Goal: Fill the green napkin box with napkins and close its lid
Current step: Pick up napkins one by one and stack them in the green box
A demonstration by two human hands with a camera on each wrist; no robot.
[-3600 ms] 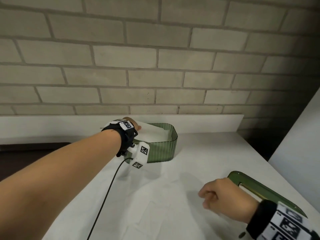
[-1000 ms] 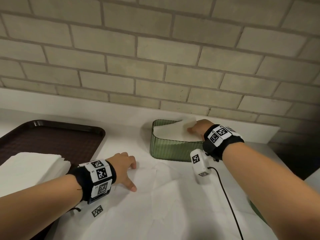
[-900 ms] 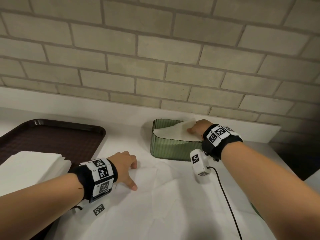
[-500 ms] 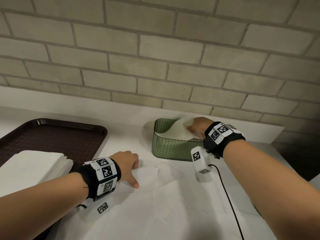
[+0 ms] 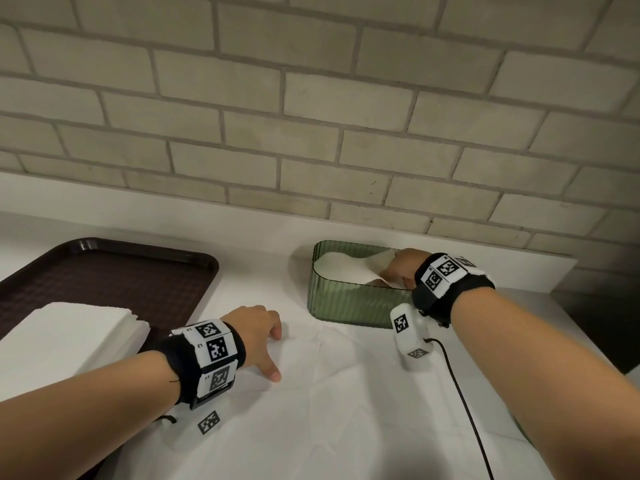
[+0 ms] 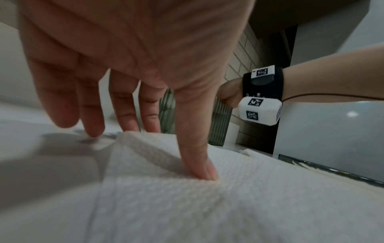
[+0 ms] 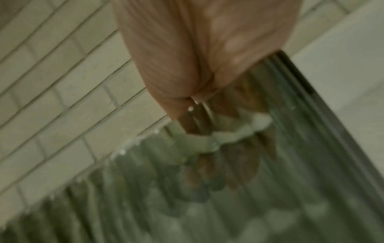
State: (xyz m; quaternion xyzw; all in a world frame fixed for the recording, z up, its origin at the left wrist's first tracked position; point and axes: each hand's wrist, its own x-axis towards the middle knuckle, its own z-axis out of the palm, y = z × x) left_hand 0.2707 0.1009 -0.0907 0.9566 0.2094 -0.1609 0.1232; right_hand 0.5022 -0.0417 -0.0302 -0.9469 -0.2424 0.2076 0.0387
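The green ribbed napkin box (image 5: pixel 353 303) stands open near the wall, with white napkins (image 5: pixel 343 268) inside. My right hand (image 5: pixel 398 268) reaches down into its right end and grips the top napkin, whose edge curls up at the fingers. Through the ribbed wall (image 7: pixel 207 205) the fingers (image 7: pixel 239 148) show blurred against the napkin. My left hand (image 5: pixel 273 355) rests with straight fingers on a spread white paper sheet (image 5: pixel 346 410); its thumb (image 6: pixel 199 167) presses the paper. The green lid (image 6: pixel 324 171) lies flat to the right.
A brown tray (image 5: pixel 104 271) sits at the left with a stack of white napkins (image 5: pixel 69 337) on it. A black cable (image 5: pixel 464 393) trails from my right wrist camera across the counter. The brick wall and a white ledge close off the back.
My right hand has sunk lower into the box, taking the raised napkin down with it. The left hand has stayed on the paper. Earlier still, the left hand was at the box.
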